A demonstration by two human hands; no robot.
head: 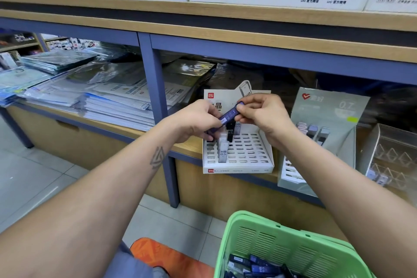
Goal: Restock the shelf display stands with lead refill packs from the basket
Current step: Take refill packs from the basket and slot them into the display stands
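Purple lead refill pack (230, 115), tilted, above white display stand (239, 158)

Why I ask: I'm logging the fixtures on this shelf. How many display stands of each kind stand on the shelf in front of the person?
White cardboard stand: 1
Grey-green cardboard stand: 1
Clear plastic stand: 1
Total: 3
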